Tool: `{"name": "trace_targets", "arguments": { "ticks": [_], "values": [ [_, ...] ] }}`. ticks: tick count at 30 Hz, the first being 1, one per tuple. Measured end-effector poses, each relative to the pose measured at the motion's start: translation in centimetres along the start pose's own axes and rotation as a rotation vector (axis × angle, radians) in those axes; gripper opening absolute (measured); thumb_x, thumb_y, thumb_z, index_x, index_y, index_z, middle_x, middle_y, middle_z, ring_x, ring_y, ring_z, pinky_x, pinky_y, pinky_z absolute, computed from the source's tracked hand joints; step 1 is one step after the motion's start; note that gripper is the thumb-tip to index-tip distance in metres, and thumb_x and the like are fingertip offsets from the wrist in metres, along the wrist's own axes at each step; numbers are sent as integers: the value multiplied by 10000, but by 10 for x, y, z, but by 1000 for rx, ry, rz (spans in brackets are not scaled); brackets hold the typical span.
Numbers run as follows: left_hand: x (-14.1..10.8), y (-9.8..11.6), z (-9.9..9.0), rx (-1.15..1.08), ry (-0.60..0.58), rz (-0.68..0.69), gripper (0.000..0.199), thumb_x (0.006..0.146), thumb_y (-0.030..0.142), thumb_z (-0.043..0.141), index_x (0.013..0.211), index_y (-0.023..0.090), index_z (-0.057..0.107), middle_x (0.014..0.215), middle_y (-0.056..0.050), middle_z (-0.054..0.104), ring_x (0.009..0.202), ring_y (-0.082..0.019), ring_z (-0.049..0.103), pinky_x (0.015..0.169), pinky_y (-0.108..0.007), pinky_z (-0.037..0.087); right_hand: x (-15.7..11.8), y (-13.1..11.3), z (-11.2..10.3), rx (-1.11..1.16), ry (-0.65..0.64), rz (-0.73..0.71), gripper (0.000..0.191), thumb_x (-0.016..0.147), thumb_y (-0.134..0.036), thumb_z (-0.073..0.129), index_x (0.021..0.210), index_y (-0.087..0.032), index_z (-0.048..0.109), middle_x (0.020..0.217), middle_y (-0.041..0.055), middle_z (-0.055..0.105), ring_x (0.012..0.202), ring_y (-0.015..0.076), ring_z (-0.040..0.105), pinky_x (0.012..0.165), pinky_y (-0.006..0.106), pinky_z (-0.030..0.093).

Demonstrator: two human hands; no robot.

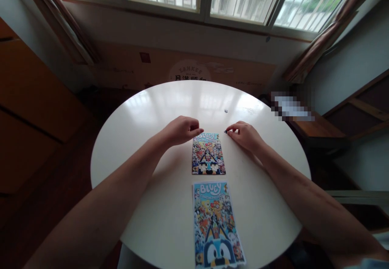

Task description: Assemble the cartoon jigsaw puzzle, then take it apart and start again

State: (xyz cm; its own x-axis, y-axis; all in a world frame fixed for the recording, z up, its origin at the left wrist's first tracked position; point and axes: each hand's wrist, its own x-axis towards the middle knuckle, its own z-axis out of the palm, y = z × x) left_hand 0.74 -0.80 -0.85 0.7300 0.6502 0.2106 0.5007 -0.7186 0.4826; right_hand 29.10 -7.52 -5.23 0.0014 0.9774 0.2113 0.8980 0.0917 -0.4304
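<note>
I have the puzzle (208,155) lying flat near the middle of the white bench (121,135), just beyond a printed sheet (216,224) with matching artwork. I judge the work to be close to finished: the puzzle's outline reads as a full rectangle, with title, crowd and big face filled in nearly to the edges. Two bits lie outside it. My right hand (243,134) pinches a small dark piece (225,131) between thumb and fingers, just off the puzzle's upper right corner, and a loose piece (225,111) lies farther out, toward the window. Both seem left to place.

My left hand (184,130) is loosely curled at the upper left corner, a gap showing between thumb and fingers and nothing visible in it. I can't tell whether its thumb touches the puzzle.

That hand partly covers the corner, so a hole there could escape me. The seams are too fine to check from here, and I can't make out whether the pale patches around the face are print or gaps. The held piece is mostly hidden by fingers.
</note>
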Motion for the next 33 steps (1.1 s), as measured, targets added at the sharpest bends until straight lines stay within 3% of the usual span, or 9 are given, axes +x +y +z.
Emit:
{"name": "trace_targets", "arguments": {
  "ticks": [7, 17, 26, 33],
  "values": [
    [0, -2, 3, -11, 80, -6, 298, 889, 338, 603, 644, 170, 572, 609, -1, 545, 557, -105, 444, 551, -281, 300, -2, -3, -12, 41, -168, 19, 195, 870, -302, 597, 957, -224, 753, 910, 46, 688, 765, 156, 592, 691, 274, 435],
    [-1, 3, 2, -23, 10, -33, 286, 899, 344, 580, 678, 163, 596, 647, -18, 575, 581, -107, 460, 557, -270, 321, -6, 4, -20, 162, -324, 5, 156, 797, -292, 631, 850, -162, 698, 821, 68, 673, 689, 138, 577, 605, 250, 450],
    [-1, 14, 7, -93, -25, -22, 290, 913, 362, 575, 708, 159, 604, 683, -34, 601, 613, -115, 481, 581, -276, 342, -13, -9, -23, 428, -251, -122, 190, 839, -341, 662, 880, -160, 708, 855, 61, 700, 740, 132, 624, 629, 250, 483],
    [0, 22, 15, -209, -60, 21, 222, 882, 338, 611, 786, 148, 675, 704, -31, 629, 636, -109, 505, 600, -264, 365, -22, -30, -15, 635, -182, -246, 234, 873, -318, 654, 1033, -174, 746, 924, 63, 701, 750, 121, 628, 632, 257, 521]
  ]
}}
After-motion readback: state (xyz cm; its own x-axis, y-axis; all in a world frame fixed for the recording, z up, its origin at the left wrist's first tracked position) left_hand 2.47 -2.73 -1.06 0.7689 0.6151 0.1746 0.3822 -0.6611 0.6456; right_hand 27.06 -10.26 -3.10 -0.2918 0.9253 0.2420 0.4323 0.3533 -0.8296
